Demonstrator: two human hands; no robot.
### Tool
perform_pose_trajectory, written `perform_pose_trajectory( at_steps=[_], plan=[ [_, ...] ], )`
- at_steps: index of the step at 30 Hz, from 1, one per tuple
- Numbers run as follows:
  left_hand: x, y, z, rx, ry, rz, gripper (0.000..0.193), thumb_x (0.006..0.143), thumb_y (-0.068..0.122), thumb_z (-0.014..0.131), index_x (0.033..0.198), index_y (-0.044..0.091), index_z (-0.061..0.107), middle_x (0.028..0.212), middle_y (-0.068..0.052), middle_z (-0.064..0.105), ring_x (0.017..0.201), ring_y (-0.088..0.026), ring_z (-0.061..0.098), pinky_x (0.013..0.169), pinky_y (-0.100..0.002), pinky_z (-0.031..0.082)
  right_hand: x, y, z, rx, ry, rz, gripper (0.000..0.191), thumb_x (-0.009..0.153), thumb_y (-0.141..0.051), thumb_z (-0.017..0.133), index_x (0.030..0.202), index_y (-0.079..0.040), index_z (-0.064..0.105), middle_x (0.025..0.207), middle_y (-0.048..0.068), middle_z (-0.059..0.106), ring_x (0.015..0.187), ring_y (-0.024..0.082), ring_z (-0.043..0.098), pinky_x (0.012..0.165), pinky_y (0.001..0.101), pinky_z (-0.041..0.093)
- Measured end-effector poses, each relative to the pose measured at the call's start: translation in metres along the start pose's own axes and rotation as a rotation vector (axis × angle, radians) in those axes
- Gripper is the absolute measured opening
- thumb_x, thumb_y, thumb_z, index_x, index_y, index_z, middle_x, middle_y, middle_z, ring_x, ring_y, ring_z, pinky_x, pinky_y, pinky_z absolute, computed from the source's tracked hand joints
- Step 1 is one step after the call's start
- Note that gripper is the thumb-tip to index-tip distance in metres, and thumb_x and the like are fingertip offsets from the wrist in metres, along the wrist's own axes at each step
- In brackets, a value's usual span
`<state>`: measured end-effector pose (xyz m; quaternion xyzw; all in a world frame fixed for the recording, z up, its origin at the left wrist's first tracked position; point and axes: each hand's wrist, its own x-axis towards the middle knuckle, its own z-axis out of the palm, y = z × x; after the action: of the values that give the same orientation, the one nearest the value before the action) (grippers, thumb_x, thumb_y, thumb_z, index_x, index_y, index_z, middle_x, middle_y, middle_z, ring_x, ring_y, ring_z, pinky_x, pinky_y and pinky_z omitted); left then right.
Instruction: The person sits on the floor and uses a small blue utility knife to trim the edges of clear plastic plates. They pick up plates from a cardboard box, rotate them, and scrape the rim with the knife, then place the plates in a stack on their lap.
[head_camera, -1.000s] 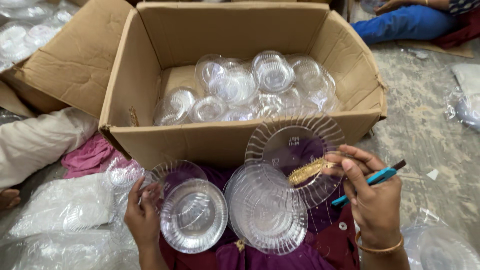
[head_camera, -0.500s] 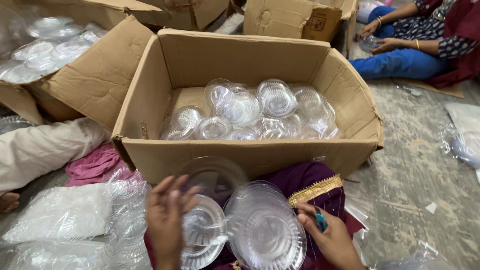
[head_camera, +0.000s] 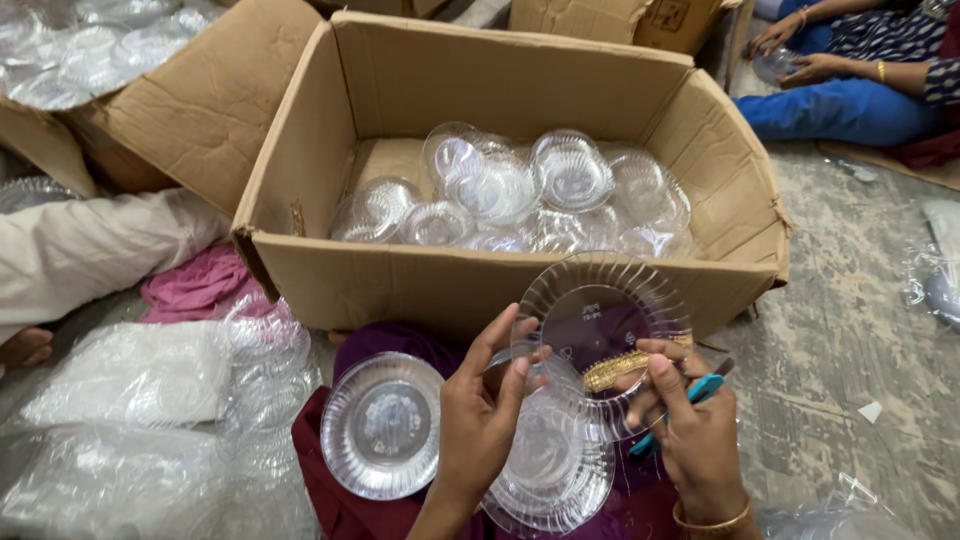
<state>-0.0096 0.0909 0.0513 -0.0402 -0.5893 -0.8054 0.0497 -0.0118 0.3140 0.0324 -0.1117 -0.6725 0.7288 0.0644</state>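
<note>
Clear plastic plate sits pinched upright between both hands, left hand and right hand, at 6 o'clock of the cardboard box already part-filled, with loose plates left on the lap.

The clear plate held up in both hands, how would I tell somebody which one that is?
Find the big open brown cardboard box full of clear plastic bowls. Just in front of its near wall, the left hand and right hand pinch one round clear plastic plate with a ribbed rim. It is the only one lifted and tilted; the other plates lie flat on the lap below.
</note>
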Motion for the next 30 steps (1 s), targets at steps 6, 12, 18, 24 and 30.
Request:
perform_pose_trajectory(
  at_steps=[6, 12, 18, 24, 30],
  plan=[
    [-0.001, -0.006, 0.004, -0.163, 0.133, 0.114, 0.027, 0.098, 0.002, 0.063, 0.124, -0.006, 0.059, 0.128, -0.022, 0.069, 0.110, -0.028, 0.076, 0.087, -0.034, 0.069, -0.008, -0.007, 0.005, 0.045, -0.024, -0.044, 0.027, 0.104, -0.016, 0.054, 0.121, 0.004, 0.062, 0.086, 0.022, 0.075, 0.053, 0.014, 0.065, 0.036, 0.0198, 0.031],
    [0.000, -0.010, 0.000, -0.215, 0.161, 0.197, 0.011, 0.099, 0.003, 0.065, 0.103, -0.004, 0.058, 0.122, -0.025, 0.070, 0.107, -0.028, 0.076, 0.086, -0.035, 0.070, -0.014, -0.012, 0.005, 0.054, -0.088, -0.059, 0.027, 0.105, -0.016, 0.052, 0.119, 0.005, 0.062, 0.095, 0.023, 0.076, 0.058, 0.016, 0.069, 0.035, 0.0182, 0.032],
    [0.002, -0.009, -0.014, -0.239, 0.204, 0.227, 0.010, 0.100, 0.003, 0.064, 0.103, -0.004, 0.058, 0.120, -0.026, 0.069, 0.105, -0.029, 0.076, 0.085, -0.035, 0.069, -0.015, -0.014, 0.001, 0.068, -0.063, -0.097, 0.032, 0.110, -0.019, 0.050, 0.115, 0.007, 0.068, 0.100, 0.023, 0.076, 0.061, 0.015, 0.069, 0.039, 0.0175, 0.034],
    [-0.002, -0.003, -0.022, -0.190, 0.245, 0.266, 0.010, 0.101, 0.004, 0.064, 0.104, -0.004, 0.058, 0.119, -0.026, 0.070, 0.104, -0.029, 0.077, 0.084, -0.036, 0.071, -0.017, -0.016, -0.005, -0.054, -0.072, -0.180, 0.025, 0.105, -0.012, 0.061, 0.115, 0.010, 0.066, 0.099, 0.024, 0.074, 0.069, 0.016, 0.069, 0.043, 0.0185, 0.034],
    [-0.003, -0.003, -0.022, -0.163, 0.250, 0.274, 0.011, 0.101, 0.004, 0.064, 0.104, -0.004, 0.058, 0.119, -0.025, 0.070, 0.103, -0.029, 0.077, 0.083, -0.036, 0.070, -0.019, -0.019, -0.004, 0.085, -0.068, -0.160, 0.029, 0.108, -0.017, 0.055, 0.115, 0.008, 0.069, 0.098, 0.022, 0.077, 0.070, 0.018, 0.073, 0.043, 0.0179, 0.036]
  ],
)
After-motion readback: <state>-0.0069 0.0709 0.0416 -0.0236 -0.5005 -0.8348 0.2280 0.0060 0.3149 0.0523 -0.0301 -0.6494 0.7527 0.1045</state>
